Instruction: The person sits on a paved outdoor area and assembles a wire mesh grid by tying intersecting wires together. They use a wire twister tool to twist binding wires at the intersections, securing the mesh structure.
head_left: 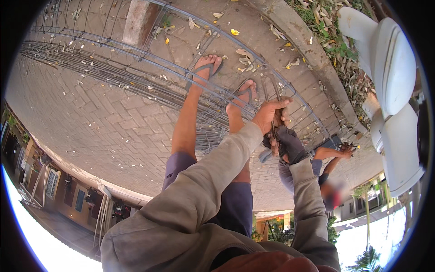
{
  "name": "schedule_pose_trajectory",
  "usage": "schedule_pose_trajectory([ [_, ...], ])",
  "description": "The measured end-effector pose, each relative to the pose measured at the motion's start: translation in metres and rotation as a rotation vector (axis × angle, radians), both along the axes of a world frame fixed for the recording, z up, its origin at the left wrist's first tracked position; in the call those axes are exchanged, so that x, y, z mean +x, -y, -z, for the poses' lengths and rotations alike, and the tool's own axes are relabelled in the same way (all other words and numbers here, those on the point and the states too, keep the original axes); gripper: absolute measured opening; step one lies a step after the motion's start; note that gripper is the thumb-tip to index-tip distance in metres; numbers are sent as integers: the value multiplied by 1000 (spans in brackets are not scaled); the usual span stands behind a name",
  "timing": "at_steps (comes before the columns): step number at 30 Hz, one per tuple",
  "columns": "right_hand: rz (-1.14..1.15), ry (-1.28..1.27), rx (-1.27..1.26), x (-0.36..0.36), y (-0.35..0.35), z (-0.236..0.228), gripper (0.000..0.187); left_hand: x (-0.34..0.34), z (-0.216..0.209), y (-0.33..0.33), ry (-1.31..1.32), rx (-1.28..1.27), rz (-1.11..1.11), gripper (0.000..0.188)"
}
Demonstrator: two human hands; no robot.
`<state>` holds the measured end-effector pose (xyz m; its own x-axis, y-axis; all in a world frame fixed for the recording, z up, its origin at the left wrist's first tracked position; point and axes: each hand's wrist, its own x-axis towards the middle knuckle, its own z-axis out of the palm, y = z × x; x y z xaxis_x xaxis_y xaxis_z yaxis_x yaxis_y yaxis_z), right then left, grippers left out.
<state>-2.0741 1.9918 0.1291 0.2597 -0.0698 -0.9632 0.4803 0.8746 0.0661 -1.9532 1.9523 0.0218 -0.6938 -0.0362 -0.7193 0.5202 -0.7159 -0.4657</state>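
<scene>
My left hand point(272, 114) is bare and closed around narrow bent steel stirrups point(267, 86), whose long sides stick out beyond my fingers. Just below it, my right hand point(291, 144) wears a dark glove with bare fingertips. Its fingers curl round the lower end of the same stirrups, close against my left hand. Behind the stirrups runs a long rebar cage point(217, 87) of straight bars tied with cross pieces. Where the bars pass under my hands, the details are hidden.
A bundle of thin steel rods point(104, 76) lies on the brick paving point(81, 115) beside my sandalled feet point(207, 69). A concrete block point(139, 22) stands by the cage. Beyond are a kerb point(308, 54) and white plastic chairs point(393, 68). Another person point(324, 156) crouches at the right.
</scene>
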Motion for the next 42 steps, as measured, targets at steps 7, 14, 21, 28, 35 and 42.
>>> schedule_pose_trajectory([
  [7, -1788, -962, -427, -18, 64, -29, 34, -81, -13, 53, 523, 221, 240, 21],
  [14, -1121, -412, -48, -76, 64, 6, 24, -60, -15, 48, 255, 131, -47, 33],
  [21, -1084, -388, -117, -71, 67, -5, 29, -77, 18, 14, 145, 148, -339, 19],
  [28, -1740, -740, -509, -43, 43, 5, 36, -74, 3, 55, 530, 189, 187, 20],
  [35, -266, 29, 101, -19, 43, -8, 37, -6, 2, 26, 38, 108, -315, 24],
  [42, -1172, -588, -575, 16, 45, -43, 31, -27, -48, 47, 630, -73, 386, 37],
])
